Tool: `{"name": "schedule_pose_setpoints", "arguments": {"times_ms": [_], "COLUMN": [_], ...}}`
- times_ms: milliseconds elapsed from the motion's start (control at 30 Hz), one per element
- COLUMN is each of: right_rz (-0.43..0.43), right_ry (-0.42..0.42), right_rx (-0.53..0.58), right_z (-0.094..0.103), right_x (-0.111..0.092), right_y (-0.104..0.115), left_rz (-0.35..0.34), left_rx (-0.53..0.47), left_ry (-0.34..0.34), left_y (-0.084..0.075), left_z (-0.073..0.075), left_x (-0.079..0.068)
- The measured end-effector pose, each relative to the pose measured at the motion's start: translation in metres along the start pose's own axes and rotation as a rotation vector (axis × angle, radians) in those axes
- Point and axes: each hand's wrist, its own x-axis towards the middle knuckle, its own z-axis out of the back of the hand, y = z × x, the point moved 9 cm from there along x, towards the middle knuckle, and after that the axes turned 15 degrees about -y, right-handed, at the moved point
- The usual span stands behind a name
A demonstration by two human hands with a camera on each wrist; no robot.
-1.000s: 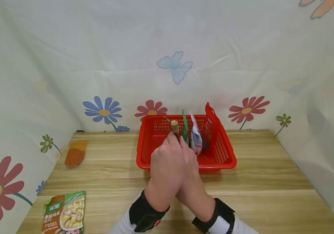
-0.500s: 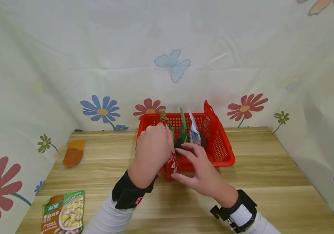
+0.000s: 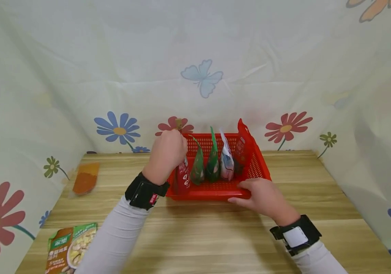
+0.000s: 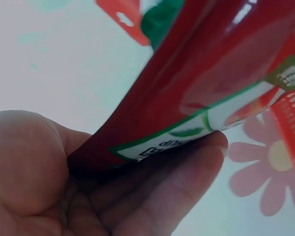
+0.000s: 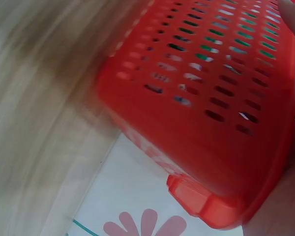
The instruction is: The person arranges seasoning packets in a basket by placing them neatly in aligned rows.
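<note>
"Flowered sheeting (image 3: 147, 49) surrounds the wooden table (image 3: 188, 236). What have you got?"

"A glossy red pouch (image 3: 182, 179) with a green-edged white label, nearly upright at the left end of the red basket (image 3: 212, 196). My left hand (image 3: 168, 150) is curled tight round its upper part; whether it touches bottom, I can't tell."

"Your right hand (image 3: 264, 196)?"

"Curled part way, pinching the basket's front rim."

"Room?"

"A green packet (image 3: 197, 167) stands just beside the pouch; bare wood lies in front."
</note>
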Motion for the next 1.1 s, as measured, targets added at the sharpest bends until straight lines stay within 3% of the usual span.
{"name": "schedule_pose_setpoints", "arguments": {"times_ms": [100,267,467,633,1100], "right_rz": [0.047,0.135,0.165,0.169,0.168], "right_ry": [0.023,-0.045,-0.055,-0.063,-0.091], "right_rx": [-0.023,-0.054,-0.065,-0.069,-0.066], "right_z": [-0.004,0.000,-0.002,-0.002,0.000], "right_x": [0.000,0.000,-0.001,-0.002,-0.002], "right_y": [-0.001,0.003,0.004,0.004,0.004], "left_rz": [0.015,0.062,0.095,0.130,0.146], "left_rx": [0.003,0.021,0.057,0.014,-0.008], "left_ry": [0.042,0.124,0.162,0.197,0.179], "left_y": [0.005,0.014,0.024,0.031,0.036], "left_z": [-0.013,-0.036,-0.059,-0.077,-0.090], "left_x": [0.012,0.027,0.041,0.044,0.040]}}
